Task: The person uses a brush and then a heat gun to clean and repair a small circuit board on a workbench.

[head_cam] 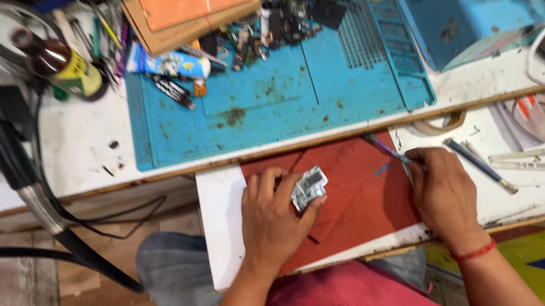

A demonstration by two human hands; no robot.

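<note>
Pinning a small crumpled silvery part [309,188] under the left hand [273,218] on the red mat [357,198], near the front edge of the pull-out desk [223,217], with left fingers [309,213] curled narrowly around it, while gripping a thin blue-tipped tool [392,153] in the closed right hand [443,194]. Possibly risking a slip of the tool tip off the light, barely clamped part, sending it skidding off the front edge into the lap, or jabbing the left fingers. Hiding most of the part's underside under the palm, blurring its kind and the tool's tip beyond telling.
</note>
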